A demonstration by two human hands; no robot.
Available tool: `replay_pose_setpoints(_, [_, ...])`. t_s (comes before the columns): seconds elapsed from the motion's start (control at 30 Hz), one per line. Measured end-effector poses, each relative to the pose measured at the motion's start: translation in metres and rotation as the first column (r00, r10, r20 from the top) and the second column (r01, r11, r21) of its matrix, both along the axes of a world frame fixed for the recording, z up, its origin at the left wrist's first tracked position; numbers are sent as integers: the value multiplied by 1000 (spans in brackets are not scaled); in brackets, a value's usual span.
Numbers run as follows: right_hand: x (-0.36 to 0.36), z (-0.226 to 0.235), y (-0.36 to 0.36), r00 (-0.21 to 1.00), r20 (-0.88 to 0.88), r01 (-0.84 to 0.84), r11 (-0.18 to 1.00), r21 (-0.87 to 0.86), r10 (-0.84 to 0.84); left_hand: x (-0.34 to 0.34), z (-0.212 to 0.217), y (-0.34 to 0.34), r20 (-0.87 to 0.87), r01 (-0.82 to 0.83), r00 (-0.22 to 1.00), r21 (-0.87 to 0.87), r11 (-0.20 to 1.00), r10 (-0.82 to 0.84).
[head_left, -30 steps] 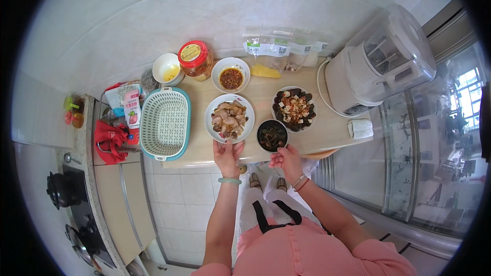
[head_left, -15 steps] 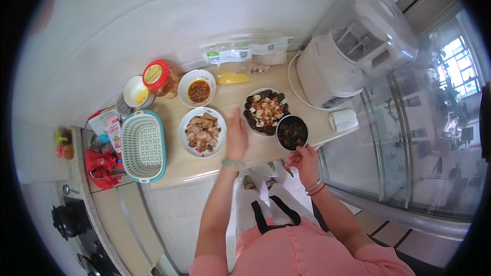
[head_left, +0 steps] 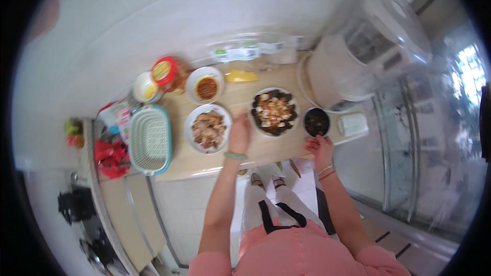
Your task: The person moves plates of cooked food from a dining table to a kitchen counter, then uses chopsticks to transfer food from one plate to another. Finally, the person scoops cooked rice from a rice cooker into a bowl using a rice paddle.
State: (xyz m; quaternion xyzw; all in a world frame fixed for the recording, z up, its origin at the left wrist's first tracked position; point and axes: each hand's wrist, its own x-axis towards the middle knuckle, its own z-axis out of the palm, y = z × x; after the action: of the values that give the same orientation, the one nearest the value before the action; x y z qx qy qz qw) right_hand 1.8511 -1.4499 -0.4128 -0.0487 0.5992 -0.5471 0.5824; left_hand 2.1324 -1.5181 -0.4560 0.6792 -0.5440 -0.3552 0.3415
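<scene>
My right hand point(head_left: 320, 147) pinches the near rim of a small bowl point(head_left: 310, 132) with dark contents, near the counter's right end. To its left, apart from it, a white plate point(head_left: 253, 127) carries dark pieces around a heap of white cubes and reddish chopped topping point(head_left: 276, 111). My left hand point(head_left: 240, 134), somewhat blurred, is by that plate's left edge with fingers stretched out and nothing seen in it; whether it touches the rim I cannot tell. Left of this hand is a white dish point(head_left: 188, 139) of sliced meat-like pieces.
Behind sit a bowl of red-brown sauce point(head_left: 206, 88), a red-lidded jar point(head_left: 168, 73), a small bowl point(head_left: 144, 87) and clear packages point(head_left: 240, 52). A teal-rimmed basket point(head_left: 150, 143) stands left. At right are a white appliance point(head_left: 337, 66) and a folded cloth point(head_left: 353, 124).
The small bowl has moved right in my right hand, from against the topped plate to apart from it, close to the cloth. My left hand stays near the plate. The view has shifted slightly.
</scene>
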Motion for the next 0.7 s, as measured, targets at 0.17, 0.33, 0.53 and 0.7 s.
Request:
replay_pose_setpoints(0.17, [-7, 10, 5, 996, 87, -8, 1000, 19, 7, -22, 84, 62, -300, -151, 929, 231, 961, 218])
replay_pose_setpoints(0.33, [53, 37, 33, 895, 226, -399, 917, 17, 385, 17, 98, 131, -627, -380, 543, 410, 829, 558])
replay_pose_setpoints(0.53, [201, 79, 28, 448, 306, -817, 523, -242, 840, 96, 134, 183, -640, -767, 320, 258, 588, 699])
replay_pose_setpoints(0.7, [301, 101, 23, 384, 263, -867, 444, -227, 885, 152, 160, 197, -692, -809, 279, 204, 552, 666])
